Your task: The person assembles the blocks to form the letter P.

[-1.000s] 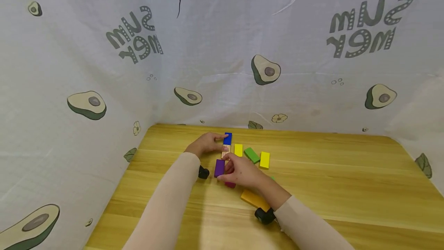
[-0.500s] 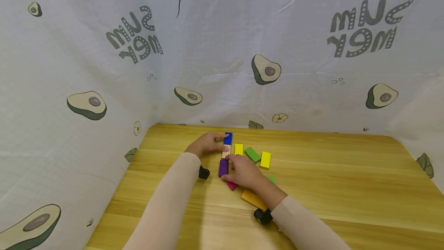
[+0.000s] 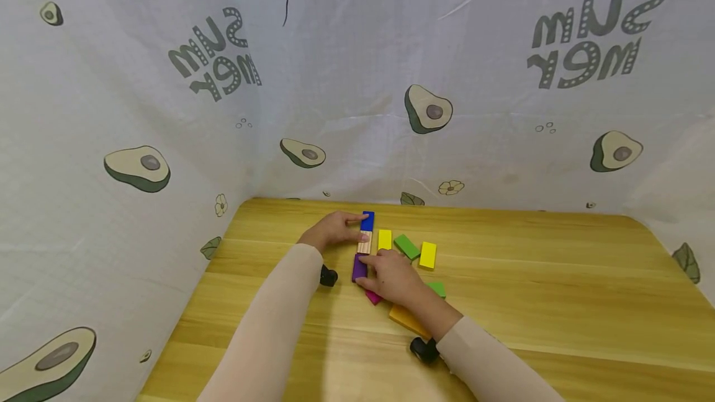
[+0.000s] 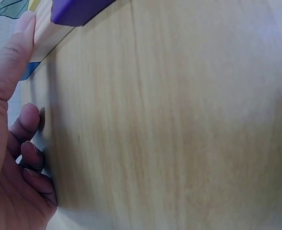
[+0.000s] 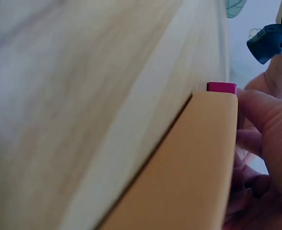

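Three blocks stand end to end in a line in the head view: a blue block (image 3: pixel 367 219), a plain wooden block (image 3: pixel 364 247) and a purple block (image 3: pixel 359 270). My left hand (image 3: pixel 333 229) touches the blue block with its index finger and the wooden one with its thumb. In the left wrist view that thumb lies straight along the wooden block (image 4: pixel 49 34). At the purple block, my right hand (image 3: pixel 395 278) pinches with index finger at the far end and thumb at the near end. A magenta block (image 3: pixel 373 297) shows partly under the right hand.
Right of the line lie a yellow block (image 3: pixel 385 239), a green block (image 3: pixel 406 247) and another yellow block (image 3: pixel 427 255). A second green block (image 3: pixel 437 289) and an orange block (image 3: pixel 408 320) are partly covered by the right arm. Printed cloth (image 3: pixel 357 79) hangs behind the table (image 3: pixel 558 303).
My right hand has brought the purple block slightly right, into line against the plain wooden block's near end. The left hand has kept its place.
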`<state>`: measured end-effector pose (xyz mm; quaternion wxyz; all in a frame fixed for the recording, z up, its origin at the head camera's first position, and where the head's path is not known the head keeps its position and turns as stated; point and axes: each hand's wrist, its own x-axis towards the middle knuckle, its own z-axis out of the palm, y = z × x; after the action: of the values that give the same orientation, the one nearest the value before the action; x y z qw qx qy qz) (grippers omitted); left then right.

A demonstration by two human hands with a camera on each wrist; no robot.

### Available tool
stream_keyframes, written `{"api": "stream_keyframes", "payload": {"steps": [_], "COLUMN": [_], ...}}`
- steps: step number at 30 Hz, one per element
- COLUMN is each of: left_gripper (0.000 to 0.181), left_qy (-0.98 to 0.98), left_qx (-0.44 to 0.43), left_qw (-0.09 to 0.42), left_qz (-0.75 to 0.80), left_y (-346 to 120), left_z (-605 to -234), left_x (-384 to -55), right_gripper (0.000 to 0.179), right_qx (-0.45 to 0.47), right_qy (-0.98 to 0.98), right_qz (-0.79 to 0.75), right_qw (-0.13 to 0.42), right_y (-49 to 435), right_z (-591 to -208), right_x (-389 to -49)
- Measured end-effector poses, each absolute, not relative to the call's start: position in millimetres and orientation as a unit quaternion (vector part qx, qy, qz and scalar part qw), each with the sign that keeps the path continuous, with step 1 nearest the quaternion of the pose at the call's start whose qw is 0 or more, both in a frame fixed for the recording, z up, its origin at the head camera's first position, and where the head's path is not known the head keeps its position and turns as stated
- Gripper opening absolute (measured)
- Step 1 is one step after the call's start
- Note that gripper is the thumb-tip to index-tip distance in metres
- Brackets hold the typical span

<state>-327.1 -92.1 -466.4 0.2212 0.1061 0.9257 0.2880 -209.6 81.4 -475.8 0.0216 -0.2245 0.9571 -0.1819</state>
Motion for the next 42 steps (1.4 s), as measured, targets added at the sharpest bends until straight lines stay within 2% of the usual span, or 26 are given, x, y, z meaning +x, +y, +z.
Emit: {"api": "stream_keyframes", "payload": {"steps": [21,25,31,37,42], "left_gripper": [0.068,0.068,0.069,0.069,0.069], "left_qy": [0.923,0.924,0.922,0.924,0.924], "left_qx": [0.106,0.104,0.100,0.103,0.091], "left_qw": [0.228,0.225,0.234,0.230,0.237], "left_qz": [0.291,0.291,0.293,0.288,0.287], "left_y": [-91.0,-90.6,-89.8,-90.3,-91.6], "left_z": [-472.7,-472.5,-472.0,-471.6,-469.9], "left_x": [-331.4,-331.1,-329.9,-330.5,-331.9], "right_gripper": [0.050,0.051,0.059,0.058,0.052], "right_qx": [-0.217,-0.212,-0.139,-0.106,-0.117], "right_qy": [0.961,0.952,0.923,0.921,0.924], "right_qz": [-0.171,-0.215,-0.345,-0.362,-0.353], "right_qw": [0.012,0.036,0.100,0.103,0.093], "right_y": [82.2,84.1,95.1,113.8,130.9], "right_z": [-479.1,-477.1,-464.6,-452.1,-444.8], "right_x": [-210.9,-213.3,-212.3,-205.7,-191.9]}}
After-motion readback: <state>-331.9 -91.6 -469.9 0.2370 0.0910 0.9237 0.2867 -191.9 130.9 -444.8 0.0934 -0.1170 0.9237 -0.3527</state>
